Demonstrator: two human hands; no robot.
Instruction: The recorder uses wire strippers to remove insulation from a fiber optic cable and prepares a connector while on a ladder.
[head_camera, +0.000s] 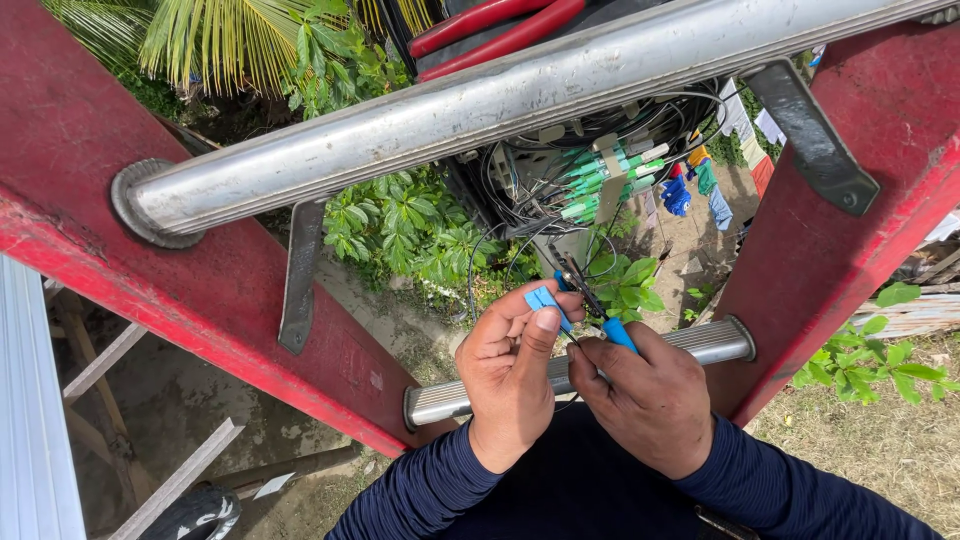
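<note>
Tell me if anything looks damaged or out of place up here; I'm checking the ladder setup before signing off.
The red ladder rail is scuffed, its paint worn pale along the edge. Thin black cables spill in loose tangles from the open box of green connectors. Both hands, left hand and right hand, look steady.

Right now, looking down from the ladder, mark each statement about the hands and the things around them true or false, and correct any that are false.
1. The left hand pinches a small blue connector. True.
2. The right hand holds a hammer. False: it holds a small stripping tool with blue handles.
3. The ladder rails are red and the rungs are silver metal. True.
4. The open box above the hands holds only yellow connectors. False: its connectors are green, among black cables.
5. Both hands wear gloves. False: they are bare, with dark blue sleeves.
</note>
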